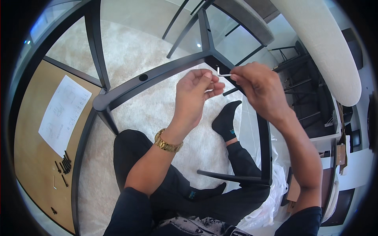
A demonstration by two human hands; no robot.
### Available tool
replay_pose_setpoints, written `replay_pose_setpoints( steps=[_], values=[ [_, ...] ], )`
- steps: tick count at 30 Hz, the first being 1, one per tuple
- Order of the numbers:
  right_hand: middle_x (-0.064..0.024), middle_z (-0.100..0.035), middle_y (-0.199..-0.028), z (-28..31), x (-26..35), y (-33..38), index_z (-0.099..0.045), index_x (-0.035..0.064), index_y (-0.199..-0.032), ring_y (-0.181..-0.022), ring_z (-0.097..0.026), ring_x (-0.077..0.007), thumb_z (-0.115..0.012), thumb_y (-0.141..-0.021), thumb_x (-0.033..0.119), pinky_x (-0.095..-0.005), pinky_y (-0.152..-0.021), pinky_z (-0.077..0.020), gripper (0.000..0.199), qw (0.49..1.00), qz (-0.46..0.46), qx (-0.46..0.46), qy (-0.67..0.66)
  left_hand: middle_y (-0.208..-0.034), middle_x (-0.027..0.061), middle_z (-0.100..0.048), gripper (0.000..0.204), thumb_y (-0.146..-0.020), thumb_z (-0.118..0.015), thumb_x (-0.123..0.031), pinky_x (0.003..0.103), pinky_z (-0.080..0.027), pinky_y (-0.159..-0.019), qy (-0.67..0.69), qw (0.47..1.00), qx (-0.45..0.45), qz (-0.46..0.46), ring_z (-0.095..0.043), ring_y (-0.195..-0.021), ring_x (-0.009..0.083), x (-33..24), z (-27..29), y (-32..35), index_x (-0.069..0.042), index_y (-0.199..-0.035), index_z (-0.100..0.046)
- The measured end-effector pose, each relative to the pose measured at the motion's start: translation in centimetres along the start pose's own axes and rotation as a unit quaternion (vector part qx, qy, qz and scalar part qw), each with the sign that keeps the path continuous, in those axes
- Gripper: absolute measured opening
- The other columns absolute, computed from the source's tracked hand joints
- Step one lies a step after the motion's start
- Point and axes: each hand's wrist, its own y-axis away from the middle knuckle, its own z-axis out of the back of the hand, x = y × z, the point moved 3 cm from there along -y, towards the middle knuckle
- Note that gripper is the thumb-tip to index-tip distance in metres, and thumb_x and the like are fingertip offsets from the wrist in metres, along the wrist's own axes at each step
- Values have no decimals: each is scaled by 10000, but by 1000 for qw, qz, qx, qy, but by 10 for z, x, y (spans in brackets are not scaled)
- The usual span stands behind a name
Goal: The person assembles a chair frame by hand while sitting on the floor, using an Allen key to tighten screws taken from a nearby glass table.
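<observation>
My right hand (258, 88) pinches a small silver L-shaped hex key (224, 74) between thumb and fingers. The key's short arm points up, close to the inner corner of a dark chair frame (173, 63). Just left of the key's bend is my left hand (197, 88), its thumb and index finger pressed together and the other fingers loosely curled. Whatever sits in that pinch, if anything, is too small to make out. The frame lies around my legs with its rails and several legs showing. Whether the key sits in a bolt cannot be told.
On a brown board (33, 98) at the left lie a printed sheet (65, 112), several black bolts (66, 162) and another hex key (54, 182). A pale rug (134, 39) covers the floor. Clear plastic wrap (275, 185) and a light cushion (323, 43) are at the right.
</observation>
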Motion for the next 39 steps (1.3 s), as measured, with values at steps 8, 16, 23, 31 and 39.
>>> replay_pose_setpoints(
  steps=[8,16,23,31,39],
  values=[
    [-98,-704,-790,-13,9,0,-733,65,-961,-736,-674,-297,-698,-929,144,-399,-705,-484,92,999,-26,-12,27,-995,138,-729,262,-1072,-579,-223,371,-600,-862,55,997,56,17,-739,-862,222,4,1,0,23,-1103,-661],
    [-122,-715,-815,-14,5,6,-734,46,-963,-740,-680,-324,-684,-941,150,-419,-727,-502,117,997,-76,-16,-8,-1015,138,-737,257,-1060,-612,-238,354,-592,-855,48,997,66,-6,-737,-863,197,5,-1,0,6,-1115,-668],
    [-105,-718,-813,-18,4,1,-736,60,-961,-741,-683,-305,-684,-934,138,-393,-705,-489,97,997,-69,-29,-3,-997,118,-738,251,-1057,-620,-236,338,-580,-850,39,998,54,-5,-730,-852,181,3,0,-2,4,-1114,-669],
    [-71,-694,-792,-12,7,-2,-731,93,-945,-758,-669,-280,-693,-899,117,-393,-687,-472,64,997,-45,-18,66,-998,120,-730,243,-1061,-614,-225,333,-574,-849,41,997,58,-1,-721,-861,185,4,-1,-3,6,-1116,-664],
    [-69,-662,-784,-4,9,-14,-703,84,-890,-800,-653,-272,-629,-914,125,-411,-707,-449,87,994,-27,29,101,-989,123,-729,237,-1069,-594,-211,330,-579,-851,65,995,78,18,-723,-860,197,1,1,-9,12,-1104,-666]
  ],
)
